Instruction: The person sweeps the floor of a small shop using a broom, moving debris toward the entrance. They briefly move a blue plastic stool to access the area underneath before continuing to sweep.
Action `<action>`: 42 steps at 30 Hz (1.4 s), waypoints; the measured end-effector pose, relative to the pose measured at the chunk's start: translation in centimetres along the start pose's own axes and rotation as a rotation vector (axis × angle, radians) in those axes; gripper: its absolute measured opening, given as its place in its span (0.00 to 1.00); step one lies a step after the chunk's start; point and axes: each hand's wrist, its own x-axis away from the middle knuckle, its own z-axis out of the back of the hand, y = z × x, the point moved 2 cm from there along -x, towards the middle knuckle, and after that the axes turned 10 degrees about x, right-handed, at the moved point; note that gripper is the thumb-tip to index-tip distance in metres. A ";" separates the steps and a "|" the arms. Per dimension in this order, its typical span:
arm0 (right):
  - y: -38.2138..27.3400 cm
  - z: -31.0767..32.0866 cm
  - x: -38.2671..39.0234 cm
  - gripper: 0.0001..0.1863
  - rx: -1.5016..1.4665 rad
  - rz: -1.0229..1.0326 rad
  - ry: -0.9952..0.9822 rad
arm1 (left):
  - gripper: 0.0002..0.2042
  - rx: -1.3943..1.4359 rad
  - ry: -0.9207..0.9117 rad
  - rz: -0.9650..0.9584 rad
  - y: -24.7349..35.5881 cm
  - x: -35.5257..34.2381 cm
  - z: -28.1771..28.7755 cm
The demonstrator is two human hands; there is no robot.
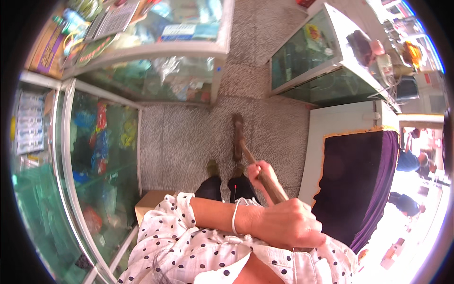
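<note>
My left hand (288,222) reaches across my body from the lower left, a white cord round its wrist, closed on the upper end of a wooden handle (274,186). My right hand (260,175) grips the same handle farther along it. The handle runs forward and down to a long, dark brown head (238,135) lying on the speckled floor just beyond my feet (213,168); it looks like a mop or broom, though I cannot make out which.
Glass display cases (104,175) stand at the left and front (142,78), holding packaged goods; another (302,57) stands right front. A pale cabinet (314,118) with dark cloth (350,180) is at my right. A cardboard box (146,199) sits behind my left side. People (409,161) appear far right.
</note>
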 end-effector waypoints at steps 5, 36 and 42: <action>-3.8 5.9 2.2 0.17 -0.480 0.013 -0.065 | 0.21 0.206 0.136 0.127 -3.6 -1.6 0.9; -30.9 7.7 -0.6 0.08 0.253 0.473 0.295 | 0.07 0.173 0.148 0.285 -22.5 -9.9 4.2; -44.2 19.2 -11.6 0.10 0.602 0.515 0.357 | 0.07 -0.011 0.372 0.450 -35.8 -3.6 -0.7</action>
